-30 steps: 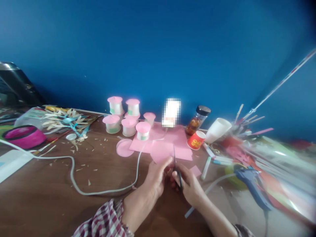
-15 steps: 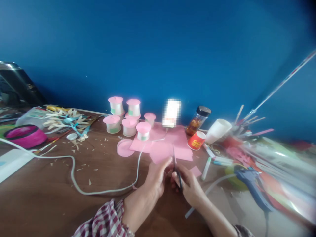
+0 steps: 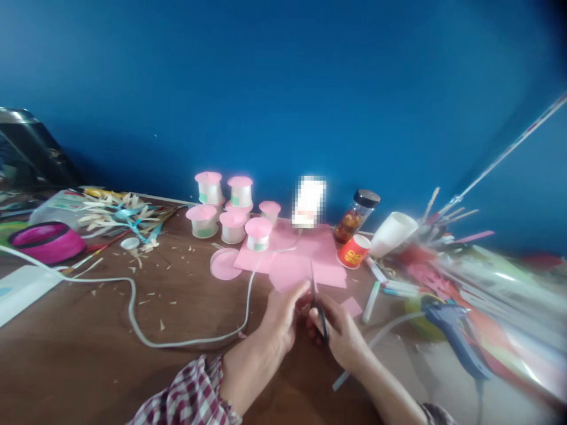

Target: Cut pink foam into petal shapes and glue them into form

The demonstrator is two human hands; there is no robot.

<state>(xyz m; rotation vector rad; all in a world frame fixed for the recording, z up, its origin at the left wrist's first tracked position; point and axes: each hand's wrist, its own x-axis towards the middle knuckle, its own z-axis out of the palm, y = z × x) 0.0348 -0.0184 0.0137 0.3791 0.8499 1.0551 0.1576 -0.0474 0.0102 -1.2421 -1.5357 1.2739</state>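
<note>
Okay, left hand [image 3: 280, 316] is pinching pink paper [image 3: 287, 273], right hand [image 3: 340, 323] is gripping scissors [image 3: 323, 321]. Blades [image 3: 312, 276] are sitting beside left thumb [image 3: 302, 288], so any slip is risking a nick.

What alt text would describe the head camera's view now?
The left hand holds rounded pink paper while the right hand holds black-handled scissors at its edge. Beyond them, small white cups with pink tops stand near a blue wall; a glue gun lies to the right.
</note>
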